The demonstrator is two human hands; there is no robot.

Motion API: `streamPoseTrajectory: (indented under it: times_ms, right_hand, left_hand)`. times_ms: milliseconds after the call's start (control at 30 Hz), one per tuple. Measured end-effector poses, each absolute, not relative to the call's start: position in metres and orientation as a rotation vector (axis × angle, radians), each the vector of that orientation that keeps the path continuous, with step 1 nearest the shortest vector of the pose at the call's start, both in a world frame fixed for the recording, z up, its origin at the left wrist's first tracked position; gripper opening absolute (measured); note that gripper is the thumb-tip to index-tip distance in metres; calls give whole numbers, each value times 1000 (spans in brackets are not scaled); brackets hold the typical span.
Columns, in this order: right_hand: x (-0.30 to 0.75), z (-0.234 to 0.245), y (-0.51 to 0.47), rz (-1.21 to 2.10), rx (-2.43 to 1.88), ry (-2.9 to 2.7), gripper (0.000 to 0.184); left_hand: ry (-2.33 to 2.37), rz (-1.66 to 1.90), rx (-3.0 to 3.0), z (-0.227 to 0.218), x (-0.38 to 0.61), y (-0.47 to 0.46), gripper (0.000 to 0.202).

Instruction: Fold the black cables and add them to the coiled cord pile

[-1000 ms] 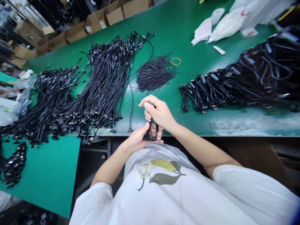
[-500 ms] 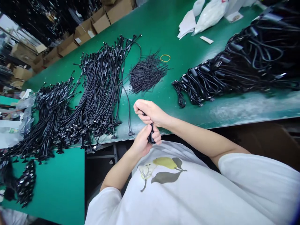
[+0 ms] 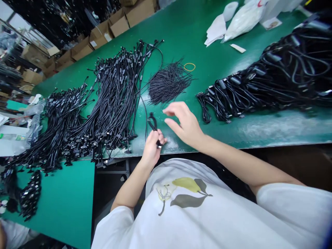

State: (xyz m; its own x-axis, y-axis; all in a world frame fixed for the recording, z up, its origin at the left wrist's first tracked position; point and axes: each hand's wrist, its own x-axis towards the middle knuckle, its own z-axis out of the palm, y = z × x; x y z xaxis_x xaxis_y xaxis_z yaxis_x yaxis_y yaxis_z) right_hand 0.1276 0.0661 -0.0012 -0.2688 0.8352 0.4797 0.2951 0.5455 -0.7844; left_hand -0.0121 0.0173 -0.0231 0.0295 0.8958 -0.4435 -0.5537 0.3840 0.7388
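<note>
A coiled black cable (image 3: pixel 152 121) is gripped in my left hand (image 3: pixel 153 145), just over the table's front edge. Its looped end sticks up past the fingers, and a connector shows below them. My right hand (image 3: pixel 183 124) is apart from the cable, thumb and fingers spread with nothing between them. Just beyond that hand lies a heap of thin black twist ties (image 3: pixel 168 83). A wide pile of loose black cables (image 3: pixel 116 93) spreads to the left of my left hand. Farther right is a long pile of bundled black cables (image 3: pixel 238 90).
A yellow rubber band (image 3: pixel 189 66) lies beside the twist ties. White plastic bags (image 3: pixel 245 20) and a small white strip (image 3: pixel 238 48) sit at the back right. Cardboard boxes (image 3: pixel 118 25) line the far edge of the green table (image 3: pixel 178 31). More cables (image 3: pixel 31 195) lie at lower left.
My right hand has let go of the cable and moved right, its fingers opening. The left hand has shifted a little left and forward, still holding the coiled cable, whose loop now shows.
</note>
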Motion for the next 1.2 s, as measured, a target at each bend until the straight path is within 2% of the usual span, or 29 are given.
streamPoseTrajectory:
  times_ms: [167,300,467,700,833,933,1033,1200]
  right_hand:
    - [110,-37,27,342,-998,-2251,28]
    - [100,-57,28,77,-1024,-2288,23]
    - [102,-50,40,-104,-810,-2432,27]
    - [96,-47,43,-80,-648,-2580,32]
    - [113,-33,59,163,-549,-2530,27]
    - [128,-16,77,112,-660,-2490,31]
    - [134,-10,91,74,-725,-2732,33]
    - [138,-24,89,460,-785,-3015,35]
  left_hand:
    - [1047,1432,271,-24,-16,42,17]
    - [1021,1416,250,-24,-14,43,14]
    - [1056,1377,237,-30,-16,42,12]
    - [1083,1194,493,-33,-30,42,31]
    - [1265,1108,841,-33,-39,37,24]
    - [1360,1028,1140,-31,-42,32,22]
    - [1416,953,1411,-29,-44,27,16]
    - [1424,784,1553,-29,-48,17,25]
